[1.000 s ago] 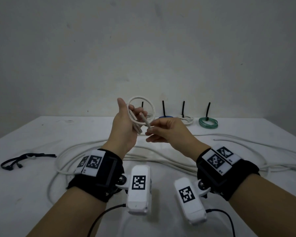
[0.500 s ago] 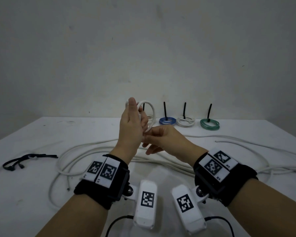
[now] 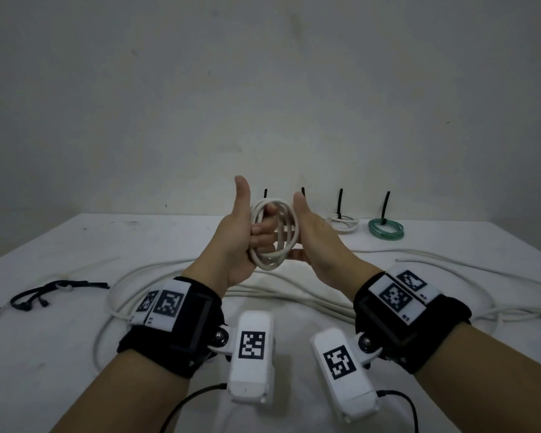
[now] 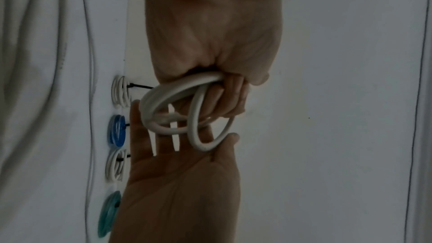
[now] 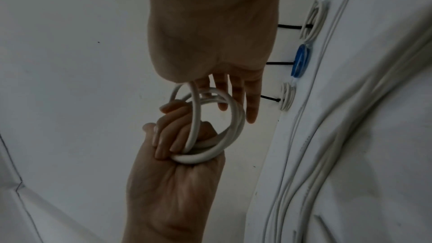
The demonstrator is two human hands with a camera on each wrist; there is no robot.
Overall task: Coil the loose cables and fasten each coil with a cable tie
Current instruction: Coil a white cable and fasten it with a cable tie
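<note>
A small white cable coil (image 3: 274, 242) is held up over the table between my hands. My left hand (image 3: 256, 234) grips its near-left side with fingers curled through the loops and the thumb pointing up; the curled fingers (image 4: 233, 97) show in the left wrist view. My right hand (image 3: 298, 228) is open, with straight fingers (image 5: 251, 97) lying against the coil's (image 5: 233, 117) right side and the thumb along its top edge. The loops (image 4: 170, 103) sit unevenly, one standing apart. No tie is visible on this coil.
Several tied coils stand along the table's back edge, each with a black tie sticking up: white (image 3: 344, 223), green (image 3: 386, 230), blue (image 4: 117, 130). Long loose white cables (image 3: 294, 290) sprawl across the table under my hands. A bunch of black cable ties (image 3: 44, 295) lies at the left.
My right hand let go of the cable end it pinched and now lies flat against the coil. The left thumb has lifted, and the coil now faces sideways between the hands.
</note>
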